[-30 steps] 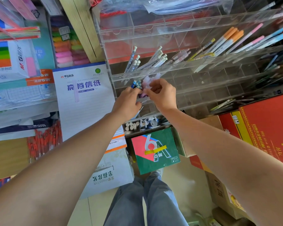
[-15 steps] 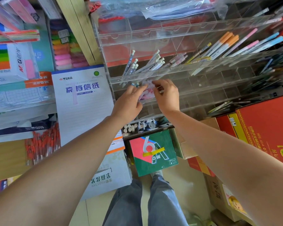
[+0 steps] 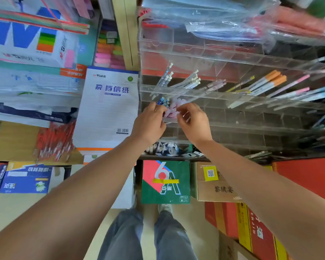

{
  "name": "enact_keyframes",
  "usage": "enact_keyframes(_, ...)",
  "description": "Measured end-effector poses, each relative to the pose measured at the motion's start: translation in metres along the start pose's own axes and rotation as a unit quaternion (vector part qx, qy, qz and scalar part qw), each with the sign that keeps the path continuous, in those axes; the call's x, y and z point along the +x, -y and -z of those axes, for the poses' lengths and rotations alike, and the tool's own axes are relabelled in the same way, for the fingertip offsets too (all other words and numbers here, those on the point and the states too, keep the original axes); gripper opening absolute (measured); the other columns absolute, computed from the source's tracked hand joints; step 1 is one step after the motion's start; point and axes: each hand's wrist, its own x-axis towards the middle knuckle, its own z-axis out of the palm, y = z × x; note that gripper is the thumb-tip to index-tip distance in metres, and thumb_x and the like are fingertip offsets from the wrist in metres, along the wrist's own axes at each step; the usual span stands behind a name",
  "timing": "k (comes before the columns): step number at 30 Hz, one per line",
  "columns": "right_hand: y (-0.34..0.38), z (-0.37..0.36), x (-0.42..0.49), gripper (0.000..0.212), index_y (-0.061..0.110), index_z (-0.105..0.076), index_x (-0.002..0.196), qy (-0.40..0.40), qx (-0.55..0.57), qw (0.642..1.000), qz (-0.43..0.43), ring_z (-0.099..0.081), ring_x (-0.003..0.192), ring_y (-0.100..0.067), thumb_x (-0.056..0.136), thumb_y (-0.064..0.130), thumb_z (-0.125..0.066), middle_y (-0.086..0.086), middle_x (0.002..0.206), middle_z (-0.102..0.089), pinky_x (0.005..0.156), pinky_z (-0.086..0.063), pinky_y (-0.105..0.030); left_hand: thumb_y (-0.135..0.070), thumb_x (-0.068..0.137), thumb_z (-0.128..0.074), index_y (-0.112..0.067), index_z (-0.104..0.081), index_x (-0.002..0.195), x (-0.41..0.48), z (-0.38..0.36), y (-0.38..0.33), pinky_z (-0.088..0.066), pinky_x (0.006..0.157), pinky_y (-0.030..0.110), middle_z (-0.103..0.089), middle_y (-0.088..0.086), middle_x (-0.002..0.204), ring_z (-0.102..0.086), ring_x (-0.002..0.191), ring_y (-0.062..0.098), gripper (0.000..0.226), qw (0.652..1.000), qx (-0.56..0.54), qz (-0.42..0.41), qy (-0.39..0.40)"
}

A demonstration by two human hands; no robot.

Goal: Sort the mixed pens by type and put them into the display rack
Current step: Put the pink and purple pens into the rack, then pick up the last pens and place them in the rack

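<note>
Clear display rack (image 3: 251,59) is holding sorted pens. Left hand (image 3: 150,122) and right hand (image 3: 194,122) are both gripping a bunch of pink pens (image 3: 172,109), seating it in a compartment at the rack's 8 o'clock. Blue-capped pens (image 3: 163,100) are sitting at the bunch's 11 o'clock, so the next move is probably calling for a release clear of them.

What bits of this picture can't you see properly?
1. Head view: left hand and right hand cover the pink pens, hiding each grip and the count.
2. Head view: dark pens at the display rack's far right are blurred and cut by the edge.
</note>
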Motion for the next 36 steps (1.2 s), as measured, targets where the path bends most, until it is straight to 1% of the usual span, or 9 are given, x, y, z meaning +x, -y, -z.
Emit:
enact_keyframes(3, 0.025, -0.005, -0.006, 0.008, 0.011, -0.066, 0.091, 0.071, 0.008, 0.997, 0.029, -0.054, 0.055, -0.016, 0.088, 0.013, -0.059, 0.003, 0.065, -0.060, 0.055, -0.045, -0.029, -0.017, 0.091, -0.051, -0.016, -0.059, 0.111, -0.024, 0.014, 0.014, -0.043, 0.070, 0.035, -0.059, 0.006, 0.112, -0.057, 0.100, 0.025, 0.022, 0.999, -0.016, 0.038, -0.036)
enact_keyframes(6, 0.061, -0.027, -0.012, 0.012, 0.010, -0.066, 0.084, 0.135, 0.004, 0.989, 0.067, -0.049, 0.051, -0.016, 0.089, 0.017, -0.058, 0.002, 0.060, -0.058, 0.051, -0.039, -0.028, -0.021, 0.092, -0.051, -0.016, -0.060, 0.100, -0.062, 0.031, 0.047, -0.045, 0.068, 0.036, -0.063, 0.004, 0.098, -0.059, 0.090, 0.025, 0.013, 0.996, -0.006, 0.082, -0.045)
enact_keyframes(11, 0.150, -0.097, -0.026, 0.012, 0.015, -0.066, 0.084, 0.270, -0.043, 0.956, 0.112, -0.061, 0.071, -0.025, 0.087, 0.022, -0.058, 0.002, 0.069, -0.062, 0.064, -0.048, -0.033, -0.029, 0.094, -0.050, -0.019, -0.060, 0.097, -0.132, 0.062, 0.142, -0.049, 0.070, 0.033, -0.064, -0.001, 0.086, -0.061, 0.082, 0.022, 0.014, 0.985, -0.017, 0.174, -0.007)
enact_keyframes(17, 0.273, -0.225, -0.058, 0.017, 0.007, -0.069, 0.098, 0.396, -0.018, 0.909, 0.125, -0.059, 0.085, -0.023, 0.089, 0.015, -0.057, -0.009, 0.095, -0.068, 0.079, -0.048, -0.035, -0.023, 0.094, -0.046, -0.016, -0.062, 0.099, -0.232, 0.093, 0.293, -0.045, 0.070, 0.030, -0.066, 0.004, 0.096, -0.061, 0.086, 0.024, 0.018, 0.967, -0.039, 0.239, 0.082)
enact_keyframes(20, 0.325, -0.304, -0.075, 0.019, 0.008, -0.068, 0.105, 0.412, -0.011, 0.905, 0.107, -0.059, 0.090, -0.022, 0.090, 0.015, -0.060, -0.007, 0.101, -0.067, 0.082, -0.047, -0.034, -0.024, 0.096, -0.047, -0.013, -0.054, 0.122, -0.280, 0.110, 0.373, -0.046, 0.078, 0.033, -0.061, 0.009, 0.111, -0.058, 0.101, 0.029, 0.030, 0.956, -0.033, 0.273, 0.104)
enact_keyframes(23, 0.370, -0.372, -0.088, 0.020, 0.011, -0.068, 0.108, 0.415, -0.020, 0.908, 0.060, -0.062, 0.097, -0.023, 0.092, 0.019, -0.058, -0.006, 0.110, -0.067, 0.088, -0.049, -0.035, -0.025, 0.096, -0.048, -0.012, -0.053, 0.123, -0.324, 0.117, 0.449, -0.046, 0.086, 0.037, -0.058, 0.010, 0.119, -0.054, 0.111, 0.031, 0.031, 0.941, -0.054, 0.320, 0.096)
enact_keyframes(26, 0.401, -0.423, -0.095, 0.021, 0.008, -0.067, 0.108, 0.436, -0.028, 0.898, 0.052, -0.063, 0.097, -0.025, 0.095, 0.016, -0.053, -0.008, 0.108, -0.068, 0.083, -0.046, -0.031, -0.027, 0.096, -0.049, -0.015, -0.053, 0.125, -0.352, 0.118, 0.509, -0.046, 0.095, 0.041, -0.058, 0.008, 0.126, -0.054, 0.117, 0.027, 0.032, 0.927, -0.095, 0.352, 0.084)
enact_keyframes(31, 0.430, -0.488, -0.081, 0.019, 0.016, -0.065, 0.107, 0.442, -0.051, 0.895, 0.042, -0.059, 0.088, -0.018, 0.096, 0.022, -0.051, -0.002, 0.102, -0.066, 0.072, -0.041, -0.025, -0.023, 0.096, -0.048, -0.016, -0.056, 0.121, -0.361, 0.120, 0.584, -0.048, 0.091, 0.038, -0.061, 0.007, 0.123, -0.059, 0.108, 0.025, 0.027, 0.910, -0.143, 0.385, 0.055)
enact_keyframes(36, 0.446, -0.548, -0.050, 0.018, 0.016, -0.064, 0.104, 0.445, -0.056, 0.894, 0.004, -0.062, 0.085, -0.019, 0.095, 0.024, -0.051, 0.001, 0.098, -0.064, 0.071, -0.041, -0.025, -0.021, 0.098, -0.048, -0.013, -0.059, 0.118, -0.337, 0.125, 0.645, -0.048, 0.089, 0.038, -0.064, 0.007, 0.118, -0.061, 0.107, 0.025, 0.024, 0.901, -0.179, 0.393, 0.041)
